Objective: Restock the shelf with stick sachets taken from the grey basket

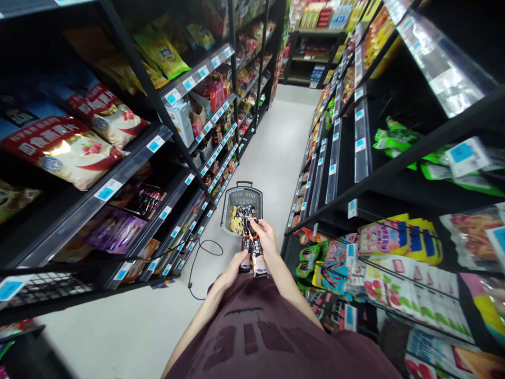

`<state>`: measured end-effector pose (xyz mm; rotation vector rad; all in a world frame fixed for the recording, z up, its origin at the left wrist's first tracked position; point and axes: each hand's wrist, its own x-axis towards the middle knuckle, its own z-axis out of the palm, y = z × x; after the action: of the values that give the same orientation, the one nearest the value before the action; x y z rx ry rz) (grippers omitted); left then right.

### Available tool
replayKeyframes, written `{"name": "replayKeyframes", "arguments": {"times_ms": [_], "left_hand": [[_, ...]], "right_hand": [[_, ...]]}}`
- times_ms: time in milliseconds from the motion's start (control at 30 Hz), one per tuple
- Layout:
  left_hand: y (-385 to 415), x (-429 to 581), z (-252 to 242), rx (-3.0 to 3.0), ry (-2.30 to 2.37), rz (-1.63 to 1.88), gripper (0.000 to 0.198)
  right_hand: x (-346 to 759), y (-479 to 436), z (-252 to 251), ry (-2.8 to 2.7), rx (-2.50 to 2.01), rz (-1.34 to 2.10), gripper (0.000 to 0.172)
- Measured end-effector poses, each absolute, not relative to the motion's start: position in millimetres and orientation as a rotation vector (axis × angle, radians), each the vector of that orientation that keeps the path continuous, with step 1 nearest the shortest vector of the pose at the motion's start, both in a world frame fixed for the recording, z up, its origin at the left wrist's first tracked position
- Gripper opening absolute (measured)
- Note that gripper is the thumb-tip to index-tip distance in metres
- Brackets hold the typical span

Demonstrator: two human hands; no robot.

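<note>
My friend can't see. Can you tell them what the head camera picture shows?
A person's left hand and right hand hold shiny dark packets, with a grey basket of small items on the pale floor just beyond. Black shelves of bagged snacks line both sides.

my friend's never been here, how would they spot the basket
Look down the pale aisle floor between the black shelves. Just beyond the left hand and right hand, which hold dark packets, sits the grey basket. Unlike the black cord looped nearby, it's an open, slotted tub with small items inside.
</note>
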<state>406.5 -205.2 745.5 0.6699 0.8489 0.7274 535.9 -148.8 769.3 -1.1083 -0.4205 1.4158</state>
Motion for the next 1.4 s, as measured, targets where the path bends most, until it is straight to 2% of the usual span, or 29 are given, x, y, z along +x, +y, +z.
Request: {"name": "replayKeyframes", "arguments": {"times_ms": [167, 567, 833, 900, 1033, 1233, 1400], "left_hand": [[-204, 411, 752, 0.825, 0.896, 0.849, 0.047], [-210, 418, 755, 0.828, 0.875, 0.752, 0.060], [-213, 416, 750, 0.704, 0.799, 0.736, 0.052], [-215, 415, 748, 0.659, 0.800, 0.743, 0.050], [-218, 412, 747, 0.599, 0.802, 0.757, 0.048], [-222, 409, 748, 0.573, 0.803, 0.763, 0.052], [-221, 407, 744, 0.582, 0.798, 0.782, 0.044]], "right_hand": [[535, -148, 763, -0.449, -1.178, 1.306, 0.033], [535, -155, 757, -0.448, -1.126, 1.267, 0.030], [534, -158, 753, -0.323, -1.125, 1.342, 0.059], [534, -157, 751, -0.323, -1.125, 1.364, 0.054], [534, -156, 745, -0.359, -1.125, 1.394, 0.035], [531, -155, 746, -0.317, -1.130, 1.406, 0.032], [530, -156, 751, -0.288, -1.127, 1.419, 0.029]]}}
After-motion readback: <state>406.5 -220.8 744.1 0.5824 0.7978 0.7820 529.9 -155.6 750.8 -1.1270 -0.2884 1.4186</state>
